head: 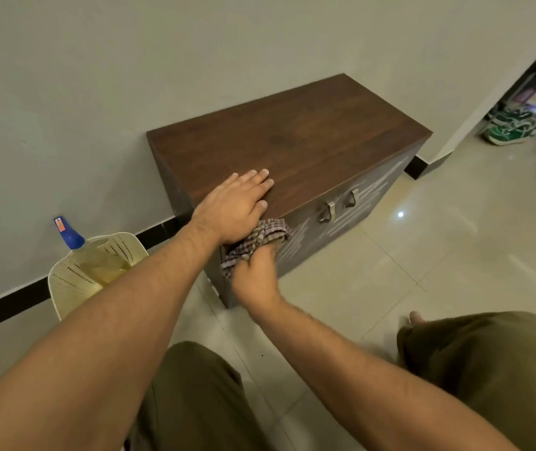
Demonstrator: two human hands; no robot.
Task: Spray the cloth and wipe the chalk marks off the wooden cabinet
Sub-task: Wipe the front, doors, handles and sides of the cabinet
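1. I see the wooden cabinet (292, 138) low against the wall, toward 12 o'clock from my knees: dark brown grained top, grey-brown doors with two metal handles (338, 205).
2. White chalk marks (369, 193) streak the door fronts in short slanted strokes, thickest at 3 o'clock from the handles.
3. My left hand (235, 208) lies flat on the top's near edge, fingers straight and pressed together, thumb over the lip.
4. My right hand (255, 271) is fisted on the cloth (257, 237), a checked purple-and-white rag bunched against the left door, just below the left hand.
5. At 9 o'clock from the cabinet, a cream perforated basket (64, 286) stands on the floor with the spray bottle (69, 234) in it, blue nozzle up.
6. Green shoes (509, 130) sit at 2 o'clock.
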